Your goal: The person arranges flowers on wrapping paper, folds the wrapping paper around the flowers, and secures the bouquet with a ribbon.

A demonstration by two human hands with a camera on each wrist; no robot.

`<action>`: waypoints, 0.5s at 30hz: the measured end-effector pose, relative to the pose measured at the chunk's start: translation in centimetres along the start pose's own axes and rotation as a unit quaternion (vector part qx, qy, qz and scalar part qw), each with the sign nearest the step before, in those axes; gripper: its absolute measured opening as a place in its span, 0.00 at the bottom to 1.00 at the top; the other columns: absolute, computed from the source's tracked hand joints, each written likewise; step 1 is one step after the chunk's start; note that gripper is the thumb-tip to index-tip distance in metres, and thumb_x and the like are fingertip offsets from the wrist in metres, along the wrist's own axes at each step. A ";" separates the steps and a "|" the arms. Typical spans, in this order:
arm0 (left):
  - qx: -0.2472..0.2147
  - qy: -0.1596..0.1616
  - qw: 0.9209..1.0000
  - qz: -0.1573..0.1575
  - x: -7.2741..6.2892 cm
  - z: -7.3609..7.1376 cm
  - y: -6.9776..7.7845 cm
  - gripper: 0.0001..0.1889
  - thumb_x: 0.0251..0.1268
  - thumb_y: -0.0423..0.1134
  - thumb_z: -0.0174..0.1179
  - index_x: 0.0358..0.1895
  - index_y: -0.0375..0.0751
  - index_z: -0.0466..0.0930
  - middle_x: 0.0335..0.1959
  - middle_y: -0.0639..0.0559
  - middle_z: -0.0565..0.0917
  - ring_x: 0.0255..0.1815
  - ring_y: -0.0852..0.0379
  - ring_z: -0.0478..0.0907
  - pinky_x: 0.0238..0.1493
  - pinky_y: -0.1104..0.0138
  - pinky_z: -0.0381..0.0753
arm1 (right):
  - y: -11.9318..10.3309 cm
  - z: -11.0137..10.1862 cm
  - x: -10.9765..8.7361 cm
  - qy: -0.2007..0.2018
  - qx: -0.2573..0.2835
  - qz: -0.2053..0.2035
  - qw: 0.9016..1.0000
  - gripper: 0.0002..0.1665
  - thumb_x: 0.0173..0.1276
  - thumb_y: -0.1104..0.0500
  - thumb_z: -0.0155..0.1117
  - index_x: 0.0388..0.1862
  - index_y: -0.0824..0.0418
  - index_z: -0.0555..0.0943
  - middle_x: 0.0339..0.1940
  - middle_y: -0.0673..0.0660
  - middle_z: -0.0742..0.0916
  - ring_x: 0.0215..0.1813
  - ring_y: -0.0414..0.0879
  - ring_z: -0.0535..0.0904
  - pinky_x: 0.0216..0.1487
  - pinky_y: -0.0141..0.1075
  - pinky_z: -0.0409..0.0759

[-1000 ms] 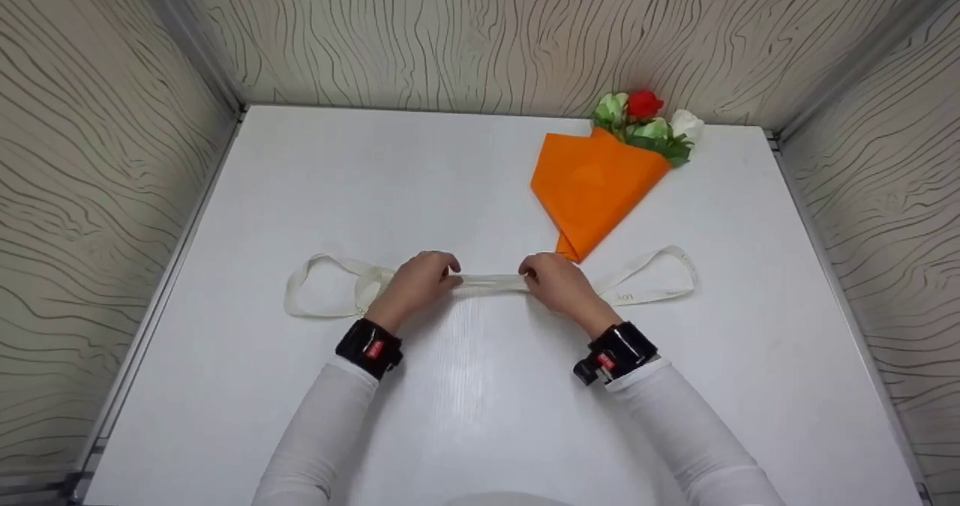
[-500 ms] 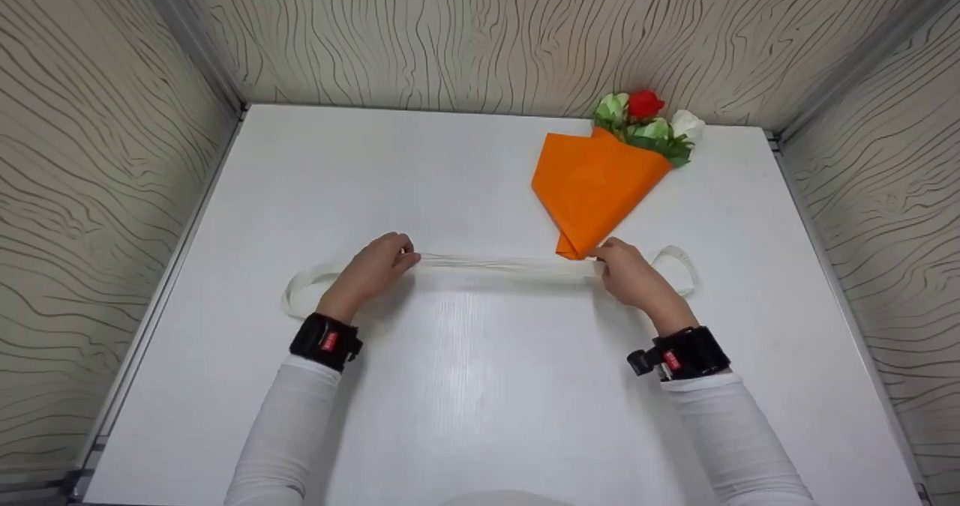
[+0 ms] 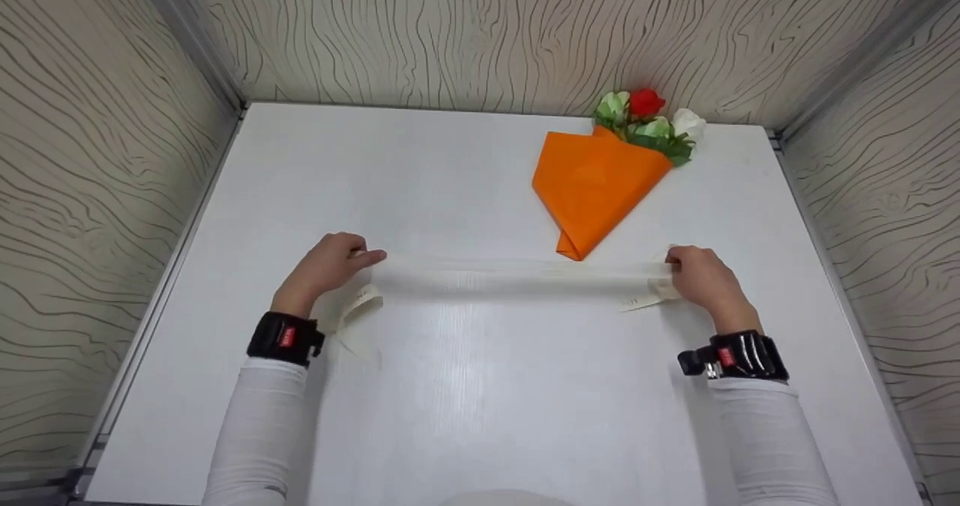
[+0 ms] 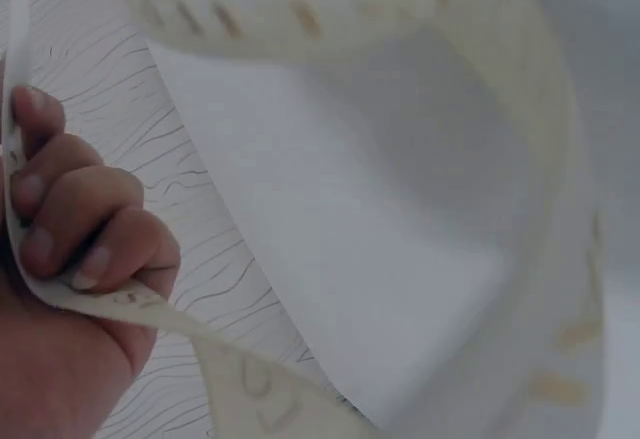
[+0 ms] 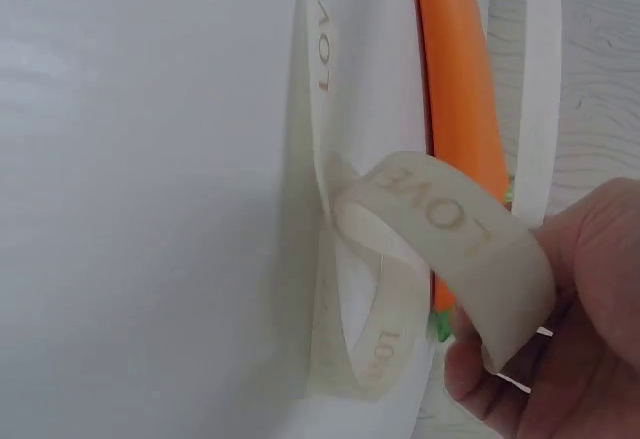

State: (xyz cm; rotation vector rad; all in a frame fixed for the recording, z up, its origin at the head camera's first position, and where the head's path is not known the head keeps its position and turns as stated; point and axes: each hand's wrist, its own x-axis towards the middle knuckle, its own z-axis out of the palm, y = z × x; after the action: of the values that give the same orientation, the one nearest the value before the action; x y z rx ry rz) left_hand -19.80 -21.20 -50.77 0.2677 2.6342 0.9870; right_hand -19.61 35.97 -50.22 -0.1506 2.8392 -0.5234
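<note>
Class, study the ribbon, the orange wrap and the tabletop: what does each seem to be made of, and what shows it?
Ribbon: probably thin fabric, fairly dull; it bends into soft curls. Orange wrap: matte sheet, paper or felt-like, holding its folds; which is unclear. Tabletop: perhaps laminated or painted board, slightly glossy, with blurred light reflections.

Ribbon (image 5: 450, 219): smooth, matt cloth. Tabletop (image 3: 450, 184): smooth, faintly glossy. Wrapper (image 3: 600, 184), upper right of frame: matt, paper-like. Sleeves (image 3: 255, 423): matt cloth.
</note>
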 end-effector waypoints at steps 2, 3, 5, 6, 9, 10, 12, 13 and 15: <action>-0.009 0.020 1.000 -0.014 -0.3 -0.9 -0.4 0.26 0.70 0.59 0.55 0.23 0.41 0.69 0.19 0.55 0.64 0.23 0.55 0.63 0.27 0.62 0.65 | 1.0 -0.6 -0.4 -0.004 0.013 0.006 1.000 0.13 0.67 0.71 0.50 0.45 0.74 0.81 0.43 0.73 0.83 0.43 0.64 0.78 0.45 0.58 0.74; -0.014 0.029 0.999 -0.019 -0.5 -1.4 -0.7 0.27 0.70 0.60 0.55 0.23 0.41 0.68 0.19 0.54 0.64 0.23 0.54 0.64 0.26 0.62 0.66 | 1.5 -1.0 -0.5 -0.002 0.018 0.005 1.000 0.13 0.67 0.71 0.50 0.44 0.74 0.81 0.43 0.73 0.83 0.43 0.64 0.78 0.45 0.58 0.74; -0.023 0.047 0.998 -0.024 -1.0 -2.5 -1.2 0.27 0.70 0.61 0.54 0.22 0.42 0.66 0.19 0.53 0.63 0.23 0.53 0.63 0.27 0.61 0.65 | 2.4 -2.0 -1.0 0.003 0.028 0.007 1.000 0.14 0.67 0.72 0.49 0.44 0.76 0.81 0.43 0.74 0.83 0.42 0.64 0.77 0.44 0.58 0.74; -0.027 0.057 0.998 -0.022 -1.2 -3.1 -1.5 0.28 0.70 0.62 0.54 0.21 0.42 0.65 0.19 0.54 0.63 0.23 0.53 0.63 0.27 0.61 0.65 | 2.9 -2.5 -1.2 0.009 0.032 0.009 0.999 0.14 0.68 0.72 0.48 0.44 0.76 0.80 0.44 0.75 0.83 0.43 0.65 0.77 0.45 0.58 0.74; -0.050 0.097 0.994 -0.014 -2.0 -4.6 -2.8 0.29 0.70 0.61 0.54 0.20 0.42 0.63 0.17 0.54 0.60 0.21 0.54 0.60 0.27 0.61 0.62 | 4.2 -3.9 -1.9 0.047 0.038 0.014 0.998 0.14 0.66 0.72 0.46 0.42 0.77 0.79 0.41 0.75 0.82 0.41 0.66 0.77 0.41 0.58 0.73; -0.059 0.115 0.992 -0.011 -2.2 -5.0 -3.2 0.29 0.70 0.60 0.54 0.19 0.42 0.62 0.16 0.54 0.59 0.21 0.54 0.59 0.27 0.61 0.62 | 4.6 -4.4 -2.1 0.062 0.043 0.021 0.997 0.15 0.66 0.73 0.45 0.41 0.77 0.79 0.39 0.75 0.82 0.40 0.65 0.76 0.40 0.56 0.73; -0.090 0.151 0.984 -0.006 -2.6 -5.8 -3.9 0.29 0.71 0.57 0.55 0.19 0.40 0.61 0.15 0.55 0.58 0.20 0.55 0.58 0.26 0.62 0.60 | 5.3 -5.3 -2.4 0.093 0.055 0.034 0.994 0.14 0.65 0.73 0.44 0.38 0.76 0.79 0.35 0.72 0.82 0.38 0.63 0.76 0.36 0.52 0.73; -0.111 0.167 0.980 -0.008 -2.9 -6.2 -4.3 0.29 0.71 0.56 0.56 0.19 0.40 0.61 0.15 0.56 0.58 0.19 0.56 0.57 0.25 0.63 0.60 | 5.7 -5.7 -2.6 0.108 0.067 0.037 0.991 0.14 0.65 0.73 0.43 0.37 0.75 0.79 0.32 0.69 0.82 0.35 0.59 0.75 0.34 0.48 0.73; -0.149 0.194 0.969 -0.009 -3.3 -6.8 -4.8 0.28 0.71 0.53 0.58 0.19 0.38 0.61 0.15 0.58 0.57 0.19 0.58 0.57 0.25 0.64 0.59 | 6.2 -6.8 -3.1 0.118 0.123 0.042 0.985 0.13 0.69 0.71 0.43 0.36 0.74 0.77 0.29 0.62 0.81 0.33 0.51 0.75 0.32 0.39 0.73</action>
State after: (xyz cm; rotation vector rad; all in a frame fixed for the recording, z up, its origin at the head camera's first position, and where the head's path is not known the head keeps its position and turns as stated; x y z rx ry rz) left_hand -19.47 -29.85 -48.40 -0.0265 2.7568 1.5441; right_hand -18.78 44.50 -45.69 0.0820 2.9564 -0.9213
